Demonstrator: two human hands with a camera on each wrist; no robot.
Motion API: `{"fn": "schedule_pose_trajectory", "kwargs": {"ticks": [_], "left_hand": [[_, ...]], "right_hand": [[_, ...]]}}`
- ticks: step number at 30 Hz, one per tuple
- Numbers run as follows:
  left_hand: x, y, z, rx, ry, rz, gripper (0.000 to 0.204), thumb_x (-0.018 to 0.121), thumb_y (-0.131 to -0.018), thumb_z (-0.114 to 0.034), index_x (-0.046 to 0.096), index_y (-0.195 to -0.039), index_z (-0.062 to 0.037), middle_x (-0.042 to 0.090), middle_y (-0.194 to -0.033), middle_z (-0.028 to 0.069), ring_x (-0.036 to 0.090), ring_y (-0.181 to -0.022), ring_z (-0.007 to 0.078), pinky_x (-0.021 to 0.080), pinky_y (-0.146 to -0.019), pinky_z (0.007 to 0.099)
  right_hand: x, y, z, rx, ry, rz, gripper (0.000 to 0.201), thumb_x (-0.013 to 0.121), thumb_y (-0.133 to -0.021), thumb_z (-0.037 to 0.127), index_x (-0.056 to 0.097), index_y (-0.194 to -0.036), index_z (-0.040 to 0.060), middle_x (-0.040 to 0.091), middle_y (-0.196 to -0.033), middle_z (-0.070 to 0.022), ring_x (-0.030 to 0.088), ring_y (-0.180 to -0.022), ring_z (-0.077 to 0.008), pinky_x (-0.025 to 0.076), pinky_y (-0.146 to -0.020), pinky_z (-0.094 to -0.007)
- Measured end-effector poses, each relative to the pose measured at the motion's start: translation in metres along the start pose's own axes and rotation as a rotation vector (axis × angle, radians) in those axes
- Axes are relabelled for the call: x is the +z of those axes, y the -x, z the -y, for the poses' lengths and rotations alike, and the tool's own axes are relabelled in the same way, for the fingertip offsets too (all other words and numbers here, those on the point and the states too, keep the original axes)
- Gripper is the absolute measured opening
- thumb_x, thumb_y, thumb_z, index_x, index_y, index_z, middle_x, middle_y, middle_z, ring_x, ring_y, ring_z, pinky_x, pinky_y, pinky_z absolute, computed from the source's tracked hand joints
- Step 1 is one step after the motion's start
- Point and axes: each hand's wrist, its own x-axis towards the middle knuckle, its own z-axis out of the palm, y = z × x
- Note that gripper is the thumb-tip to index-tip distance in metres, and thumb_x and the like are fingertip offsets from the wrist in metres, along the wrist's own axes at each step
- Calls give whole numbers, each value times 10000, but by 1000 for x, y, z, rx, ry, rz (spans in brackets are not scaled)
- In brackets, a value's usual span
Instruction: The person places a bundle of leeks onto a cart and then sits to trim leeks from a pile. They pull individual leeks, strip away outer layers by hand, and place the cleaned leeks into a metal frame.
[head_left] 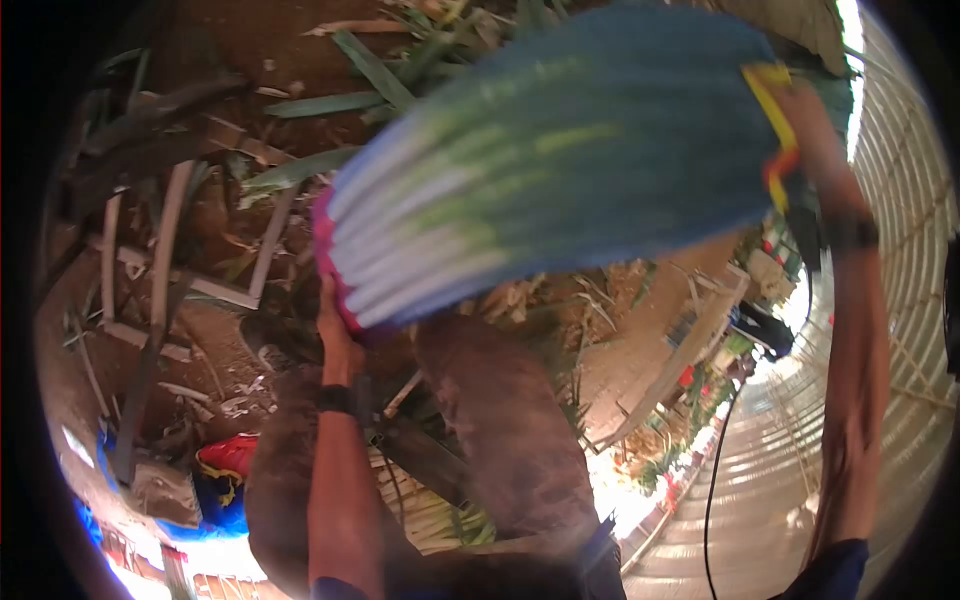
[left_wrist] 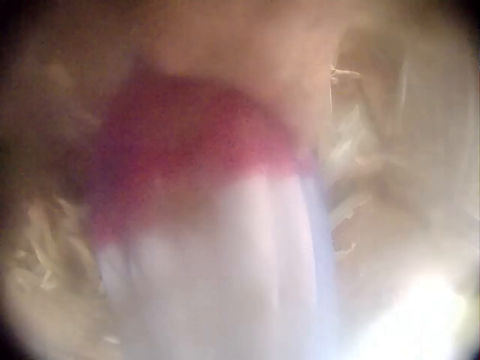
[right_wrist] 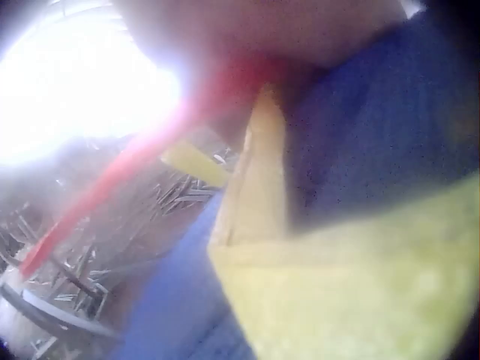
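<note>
A long pleated cloth (head_left: 560, 150), blue-green with white and lime streaks, is stretched between the two hands. The left hand (head_left: 342, 345) grips its magenta edge at the lower left, and that magenta band (left_wrist: 202, 127) is blurred in the left wrist view. At the upper right, the right hand (head_left: 815, 135) holds the other end, beside a yellow band (head_left: 770, 105) with a red part. The right wrist view shows the yellow band (right_wrist: 337, 292), a red strip (right_wrist: 112, 176) and blue cloth (right_wrist: 375, 120) close up. Most fingers are hidden or blurred.
Wooden strips (head_left: 170, 240) and green leaves (head_left: 375, 85) litter the brown ground at the left. The person's knees (head_left: 500, 420) are below the cloth. A red item (head_left: 230, 455) lies at the lower left; a ribbed wall (head_left: 900, 200) and black cable (head_left: 712, 480) are at the right.
</note>
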Motion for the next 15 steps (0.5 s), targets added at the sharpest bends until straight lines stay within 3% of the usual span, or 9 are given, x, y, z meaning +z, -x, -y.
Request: {"fn": "schedule_pose_trajectory", "kwargs": {"ticks": [1,2,3,5,7,9,11,13,15], "left_hand": [[4,5,-7,49,-26,-24,713,679,-857,-519,514,-1341,-23,585,-1272,122,606,-1111,279,491,-973,474],[2,15,-12,73,-71,-51,692,692,-852,-507,528,-1310,-14,602,-1229,118,616,-1081,263,501,-952,450],[5,89,2,-80,-65,-131,672,704,-847,-495,542,-1278,-6,620,-1187,114,626,-1051,248,510,-930,425],[-6,113,-30,49,-217,-241,638,720,-837,-483,567,-1223,1,633,-1128,104,627,-997,224,513,-884,395],[-35,137,-57,140,-361,-345,605,737,-827,-471,593,-1167,9,646,-1070,94,628,-943,200,515,-837,365],[-64,162,-77,138,-590,-409,497,755,-826,-423,638,-1023,19,651,-961,77,598,-852,146,490,-740,331],[-54,217,-103,180,-704,-500,421,751,-838,-381,655,-932,18,643,-896,72,569,-790,121,466,-687,306],[-45,275,-128,138,-732,-419,381,748,-842,-347,646,-894,16,635,-853,62,561,-753,124,461,-661,290],[-62,323,-140,179,-772,-478,367,746,-841,-336,640,-884,13,626,-835,54,547,-727,127,455,-643,279]], "right_hand": [[6,-13,14,-15,-28,-50,432,493,-981,285,557,-1349,68,614,-1226,-140,609,-1068,-240,487,-837,-324],[26,10,38,465,-802,-121,420,577,-952,320,635,-1214,-3,678,-1010,-105,647,-906,-182,497,-736,-300],[-21,56,41,617,-918,-53,412,638,-925,348,678,-1103,-21,678,-897,-61,640,-781,-133,490,-650,-277],[22,101,32,785,-836,-21,421,644,-926,379,673,-1076,-13,665,-845,-4,612,-685,-111,468,-582,-256],[83,158,17,783,-912,-54,403,641,-932,360,654,-1109,-2,668,-877,-13,623,-719,-107,483,-618,-256],[122,205,24,818,-1218,64,377,636,-936,324,628,-1157,19,666,-946,-33,637,-780,-123,504,-679,-266],[146,242,47,927,-1234,126,367,640,-931,279,599,-1205,38,650,-1046,-56,641,-873,-158,517,-752,-296],[107,266,100,934,-1523,43,384,714,-869,241,648,-1144,-19,658,-1026,-45,599,-902,-146,476,-804,-297],[98,300,112,850,-1494,141,352,722,-852,190,653,-1121,-25,660,-1019,-48,599,-910,-150,477,-814,-299]]}}
